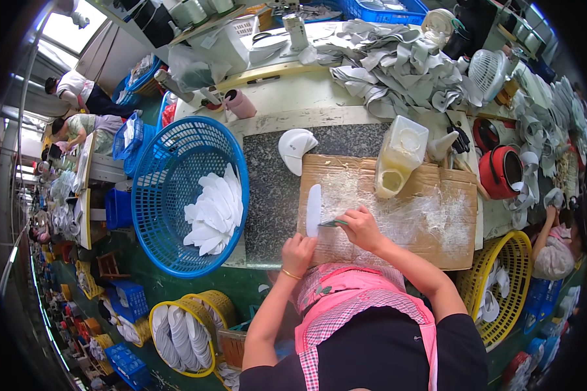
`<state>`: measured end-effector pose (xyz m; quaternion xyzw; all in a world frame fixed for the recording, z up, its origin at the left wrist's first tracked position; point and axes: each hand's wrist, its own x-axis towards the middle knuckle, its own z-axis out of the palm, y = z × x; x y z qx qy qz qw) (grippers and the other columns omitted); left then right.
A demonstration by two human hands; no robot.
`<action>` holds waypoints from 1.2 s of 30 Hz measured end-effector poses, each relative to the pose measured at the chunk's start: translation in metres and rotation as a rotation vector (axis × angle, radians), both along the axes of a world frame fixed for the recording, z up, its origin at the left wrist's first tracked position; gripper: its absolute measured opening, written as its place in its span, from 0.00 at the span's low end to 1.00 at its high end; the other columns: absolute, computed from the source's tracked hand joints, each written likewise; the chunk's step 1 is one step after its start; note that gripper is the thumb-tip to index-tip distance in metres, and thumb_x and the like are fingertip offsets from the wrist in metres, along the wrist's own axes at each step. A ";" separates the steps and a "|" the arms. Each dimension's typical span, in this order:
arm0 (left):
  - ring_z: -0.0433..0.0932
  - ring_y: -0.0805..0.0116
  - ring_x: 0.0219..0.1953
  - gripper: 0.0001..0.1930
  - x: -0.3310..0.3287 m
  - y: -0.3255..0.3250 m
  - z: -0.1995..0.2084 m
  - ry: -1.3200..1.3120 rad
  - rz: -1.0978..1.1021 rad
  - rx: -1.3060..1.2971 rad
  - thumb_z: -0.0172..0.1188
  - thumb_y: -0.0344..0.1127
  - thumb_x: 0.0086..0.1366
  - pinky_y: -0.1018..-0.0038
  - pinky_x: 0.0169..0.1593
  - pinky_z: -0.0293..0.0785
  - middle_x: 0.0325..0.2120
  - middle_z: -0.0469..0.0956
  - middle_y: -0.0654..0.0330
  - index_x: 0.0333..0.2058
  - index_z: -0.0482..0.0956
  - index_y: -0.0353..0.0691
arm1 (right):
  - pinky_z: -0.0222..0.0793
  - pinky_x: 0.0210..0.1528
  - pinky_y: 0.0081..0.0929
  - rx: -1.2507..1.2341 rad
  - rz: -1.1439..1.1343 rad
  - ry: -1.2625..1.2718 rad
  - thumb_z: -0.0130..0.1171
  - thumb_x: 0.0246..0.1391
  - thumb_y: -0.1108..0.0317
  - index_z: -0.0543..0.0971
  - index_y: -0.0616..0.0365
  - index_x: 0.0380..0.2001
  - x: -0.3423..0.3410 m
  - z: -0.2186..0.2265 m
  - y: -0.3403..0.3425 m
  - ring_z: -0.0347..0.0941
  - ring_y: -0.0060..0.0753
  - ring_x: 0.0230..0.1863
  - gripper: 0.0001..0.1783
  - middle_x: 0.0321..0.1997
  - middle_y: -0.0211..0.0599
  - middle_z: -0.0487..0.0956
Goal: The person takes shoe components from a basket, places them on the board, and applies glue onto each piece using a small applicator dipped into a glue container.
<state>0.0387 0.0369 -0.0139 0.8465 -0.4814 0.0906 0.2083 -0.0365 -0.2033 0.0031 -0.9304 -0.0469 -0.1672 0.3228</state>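
Observation:
A long white piece with a rounded end [314, 210] lies on a worn cardboard sheet [430, 241] smeared with whitish residue. At its near end, my left hand [299, 253] pinches it with the fingertips. My right hand [361, 228] grips a small flat tool with a green handle [336, 223], whose tip reaches the right side of the piece. From this view I cannot make out the exact shape of that tip. Beyond the cardboard's far left corner is a small stack of curved white pieces [297, 146]. An open, cut-off plastic jug [404, 146] with yellowish contents lies tilted on the cardboard.
On the left, a large blue basket [151, 189] contains a pile of white pieces [216, 212]. Grey-white cut pieces [398, 58] are heaped at the back. A red round container [502, 171] and a yellow basket [510, 313] stand on the right; more yellow baskets [182, 335] sit lower left.

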 end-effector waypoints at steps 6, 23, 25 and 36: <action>0.75 0.68 0.31 0.09 0.009 0.007 0.006 -0.098 -0.128 0.086 0.67 0.32 0.55 0.69 0.32 0.68 0.25 0.75 0.69 0.34 0.76 0.49 | 0.60 0.39 0.35 -0.008 -0.654 -0.203 0.65 0.57 0.72 0.83 0.53 0.39 -0.042 0.041 -0.069 0.71 0.38 0.29 0.07 0.28 0.33 0.77; 0.73 0.65 0.23 0.17 0.041 0.018 0.032 0.093 0.393 -0.188 0.71 0.27 0.56 0.67 0.30 0.71 0.24 0.75 0.62 0.34 0.67 0.41 | 0.53 0.25 0.25 0.635 -0.998 -0.179 0.64 0.65 0.65 0.81 0.64 0.30 -0.061 0.005 -0.125 0.58 0.15 0.23 0.13 0.21 0.21 0.71; 0.73 0.70 0.23 0.20 0.028 0.011 0.036 0.409 0.558 -0.349 0.71 0.26 0.56 0.72 0.29 0.70 0.25 0.78 0.61 0.36 0.64 0.42 | 0.52 0.24 0.24 0.679 -1.039 -0.169 0.63 0.66 0.64 0.81 0.65 0.29 -0.060 0.001 -0.116 0.58 0.13 0.24 0.15 0.21 0.18 0.70; 0.80 0.70 0.30 0.34 -0.056 0.011 -0.041 1.372 1.110 -0.722 0.73 0.26 0.58 0.77 0.33 0.75 0.39 0.84 0.49 0.53 0.56 0.38 | 0.65 0.39 0.35 0.106 -0.026 0.024 0.65 0.53 0.70 0.83 0.50 0.38 0.023 -0.014 0.026 0.75 0.37 0.33 0.08 0.29 0.32 0.76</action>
